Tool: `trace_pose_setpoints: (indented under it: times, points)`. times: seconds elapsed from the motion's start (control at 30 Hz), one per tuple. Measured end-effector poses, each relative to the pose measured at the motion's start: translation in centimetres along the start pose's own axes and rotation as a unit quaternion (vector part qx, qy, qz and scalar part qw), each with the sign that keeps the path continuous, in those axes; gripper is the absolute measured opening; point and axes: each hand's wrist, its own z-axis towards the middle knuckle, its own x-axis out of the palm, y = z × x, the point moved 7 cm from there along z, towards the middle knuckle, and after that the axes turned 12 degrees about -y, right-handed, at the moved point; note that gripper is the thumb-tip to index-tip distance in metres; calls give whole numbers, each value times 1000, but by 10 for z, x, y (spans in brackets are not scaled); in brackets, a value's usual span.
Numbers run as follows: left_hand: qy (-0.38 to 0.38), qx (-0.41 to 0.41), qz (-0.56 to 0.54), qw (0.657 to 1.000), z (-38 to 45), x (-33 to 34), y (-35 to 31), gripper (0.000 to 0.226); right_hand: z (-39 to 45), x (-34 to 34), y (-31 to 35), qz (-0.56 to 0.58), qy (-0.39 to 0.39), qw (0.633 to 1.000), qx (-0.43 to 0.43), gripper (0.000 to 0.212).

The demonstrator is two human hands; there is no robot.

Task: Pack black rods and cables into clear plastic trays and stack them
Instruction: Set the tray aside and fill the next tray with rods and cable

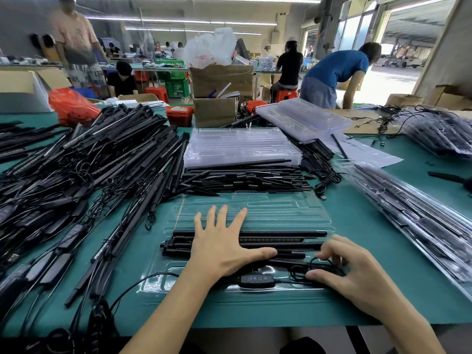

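A clear plastic tray (255, 210) lies open on the green table in front of me. Several black rods (288, 238) lie side by side in its slots. My left hand (222, 244) presses flat on the rods with fingers spread and thumb along them. My right hand (350, 269) pinches a coiled black cable (300, 273) in the tray's near right pocket. An inline controller (256, 280) on that cable sits in the front slot.
A big heap of black rods with cables (84, 169) fills the table's left. More loose rods (245, 177) lie behind the tray, with stacked empty trays (240, 144) beyond. Packed trays (413, 215) lie at right. Cardboard boxes (217, 98) and people stand behind.
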Motion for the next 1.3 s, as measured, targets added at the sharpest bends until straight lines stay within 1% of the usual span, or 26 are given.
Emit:
trace_pose_setpoints:
  times: [0.1,0.2,0.37,0.47,0.53,0.63,0.7,0.77,0.83,0.93,1.0,1.1,1.2,1.3]
  points:
    - [-2,-1,-1,1000,0,-1,0,128,2,-1,0,-11,0,1000,1,31]
    - [-3,-1,2,1000,0,-1,0,127,3,4,-4,-9,41,999,29,35]
    - [-1,1,2,1000,-1,-2,0,126,2,10,-7,-12,114,992,56,27]
    - [-8,8,4,1000,-2,-4,-1,123,3,11,-5,-14,127,990,56,27]
    - [-29,32,14,999,-2,-8,-6,115,4,10,-4,-13,126,990,55,27]
    - [-41,96,17,994,-3,-12,-16,94,6,11,-4,-10,133,989,57,30]
    - [-22,127,11,992,-3,-10,-21,80,8,13,-4,-9,144,987,65,32]
    - [7,135,-11,991,-4,-6,-25,72,10,15,-6,-13,154,985,72,33]
    - [37,122,-43,991,-6,-2,-28,77,12,16,-8,-18,162,983,78,33]
    - [48,88,-63,993,-7,-1,-33,111,15,17,-9,-16,176,981,82,32]
    - [52,78,-48,994,-9,0,-37,126,18,18,-11,-14,189,978,92,31]
    - [57,72,-23,995,-9,3,-39,133,21,23,-12,-2,214,970,117,31]
    - [64,63,-16,996,-7,4,-40,134,23,25,-14,-8,238,961,142,31]
    - [72,48,-21,996,-6,4,-41,132,25,25,-12,-4,247,958,148,30]
